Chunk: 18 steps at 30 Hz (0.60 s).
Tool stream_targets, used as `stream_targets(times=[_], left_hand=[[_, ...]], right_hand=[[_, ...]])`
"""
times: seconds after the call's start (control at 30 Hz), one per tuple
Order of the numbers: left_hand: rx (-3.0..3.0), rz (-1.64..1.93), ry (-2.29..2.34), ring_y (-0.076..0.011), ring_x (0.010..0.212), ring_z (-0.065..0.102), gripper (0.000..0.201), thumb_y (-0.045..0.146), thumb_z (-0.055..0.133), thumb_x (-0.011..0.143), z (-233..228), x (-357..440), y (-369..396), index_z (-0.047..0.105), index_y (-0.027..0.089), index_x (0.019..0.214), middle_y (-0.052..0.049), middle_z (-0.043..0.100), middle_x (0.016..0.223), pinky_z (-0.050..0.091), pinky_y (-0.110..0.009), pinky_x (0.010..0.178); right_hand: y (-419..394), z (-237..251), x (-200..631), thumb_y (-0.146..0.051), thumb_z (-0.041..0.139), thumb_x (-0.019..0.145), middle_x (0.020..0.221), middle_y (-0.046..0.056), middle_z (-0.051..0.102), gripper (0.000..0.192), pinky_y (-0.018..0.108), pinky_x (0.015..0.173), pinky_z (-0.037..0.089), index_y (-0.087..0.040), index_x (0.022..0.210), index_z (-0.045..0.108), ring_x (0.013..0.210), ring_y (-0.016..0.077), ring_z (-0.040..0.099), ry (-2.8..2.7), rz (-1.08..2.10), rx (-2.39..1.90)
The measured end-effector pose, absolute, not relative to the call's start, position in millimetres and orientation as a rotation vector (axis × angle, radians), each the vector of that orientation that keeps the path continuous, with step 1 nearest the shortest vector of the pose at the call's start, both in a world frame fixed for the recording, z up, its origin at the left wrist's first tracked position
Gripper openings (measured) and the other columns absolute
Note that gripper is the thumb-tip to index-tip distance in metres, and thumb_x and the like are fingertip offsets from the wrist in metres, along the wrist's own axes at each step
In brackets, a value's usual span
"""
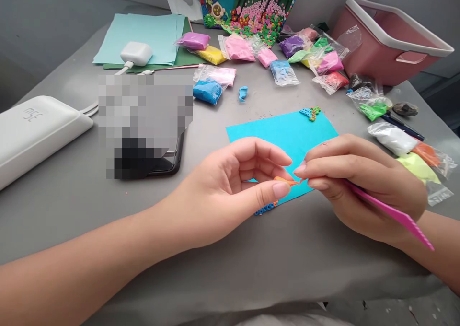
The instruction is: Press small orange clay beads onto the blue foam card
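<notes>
My left hand [230,187] pinches a small strip of orange clay [283,179] between thumb and fingers, just above the near edge of a turquoise card [283,134]. My right hand [355,182] touches the same strip with its fingertips while a pink plastic modelling tool [395,215] lies gripped in its palm, its serrated end pointing right. On the card sit a small cluster of clay dots [311,112] at the far corner and a row of blue and orange beads [265,208] at the near edge.
Several bags of coloured clay [237,48] lie at the back, more bags [391,138] at the right. A pink basket [388,40] stands far right, a decorated clay picture [251,5] behind. A white power bank [32,134], earbuds case [135,52] and phone [168,160] lie left.
</notes>
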<state>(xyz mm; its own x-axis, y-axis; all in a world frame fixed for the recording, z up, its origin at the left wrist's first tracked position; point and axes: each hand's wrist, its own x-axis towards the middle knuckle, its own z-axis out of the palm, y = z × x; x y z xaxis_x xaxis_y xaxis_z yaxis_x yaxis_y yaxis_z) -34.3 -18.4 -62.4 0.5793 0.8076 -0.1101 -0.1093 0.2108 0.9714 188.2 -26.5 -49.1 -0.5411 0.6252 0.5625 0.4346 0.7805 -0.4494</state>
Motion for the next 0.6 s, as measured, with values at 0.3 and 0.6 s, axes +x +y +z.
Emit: stream_targets(times=[0.3,0.6], left_hand=[[1.192,0.694,0.7,-0.0105,0.084,0.068,0.014,0.022,0.075,0.088,-62.7,-35.4,-17.5,0.067,0.021,0.098,0.001,0.07,0.092,0.057,-0.018,0.072],[1.146,0.745,1.012,-0.0139,0.079,0.072,0.018,0.039,0.075,0.087,-58.3,-33.0,-16.5,0.075,0.025,0.097,0.001,0.076,0.094,0.059,-0.022,0.071]], right_hand=[[-25.5,-47.2,185.4,-0.01,0.07,0.09,0.084,0.002,0.07,0.016,0.027,0.065,0.059,-0.024,0.097,0.069,0.074,0.0139,0.068,-2.271,0.384,-0.759],[-25.0,-54.5,194.7,-0.017,0.055,0.099,0.093,0.005,0.069,0.019,0.036,0.071,0.057,-0.027,0.106,0.069,0.082,0.0188,0.068,-2.01,0.421,-0.868]])
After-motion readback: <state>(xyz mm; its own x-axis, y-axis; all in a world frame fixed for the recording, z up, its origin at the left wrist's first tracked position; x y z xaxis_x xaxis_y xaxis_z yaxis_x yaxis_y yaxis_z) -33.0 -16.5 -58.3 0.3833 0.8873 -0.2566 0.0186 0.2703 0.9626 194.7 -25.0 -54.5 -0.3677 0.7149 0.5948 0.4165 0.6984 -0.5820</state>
